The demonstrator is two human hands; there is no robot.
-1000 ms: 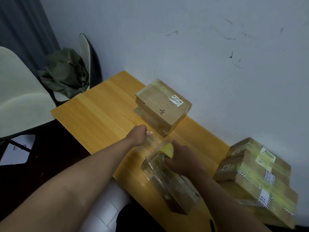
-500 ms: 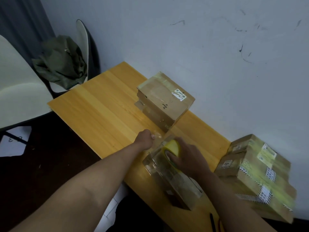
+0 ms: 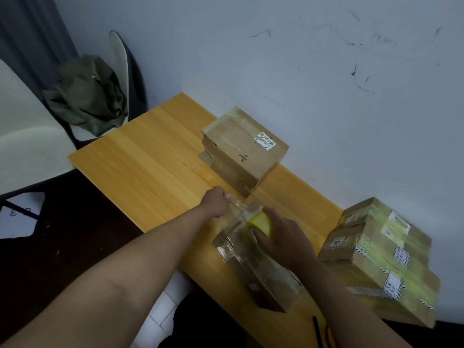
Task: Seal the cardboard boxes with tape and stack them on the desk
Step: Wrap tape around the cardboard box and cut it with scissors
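1. A small cardboard box (image 3: pixel 261 270), glossy with clear tape, lies at the near edge of the wooden desk (image 3: pixel 150 167) directly in front of me.
2. My right hand (image 3: pixel 281 239) grips a yellow tape roll (image 3: pixel 261 222), fingers curled round it and one fingertip tucked into its core, holding it on the far end of the box.
3. My left hand (image 3: pixel 217 200) is closed in a fist just beyond the box, pinching the free end of a clear tape strip (image 3: pixel 238 205) that stretches from the roll.
4. Farther back, near the wall (image 3: pixel 276 71), a second box (image 3: pixel 244 149) with a white label and a handwritten mark rests on the desk, well apart from the one under my hands.
5. At my right, a stack of boxes (image 3: pixel 376 257) wrapped in yellowish tape, with printed labels, stands against the wall.
6. A dark pen-like object (image 3: pixel 316 330) lies on the desk at the bottom edge of the view.
7. Past the desk's left end, a green cloth (image 3: pixel 88 96) is heaped on a pale chair (image 3: pixel 120 59); a second pale chair seat (image 3: pixel 22 146) fills the left margin.
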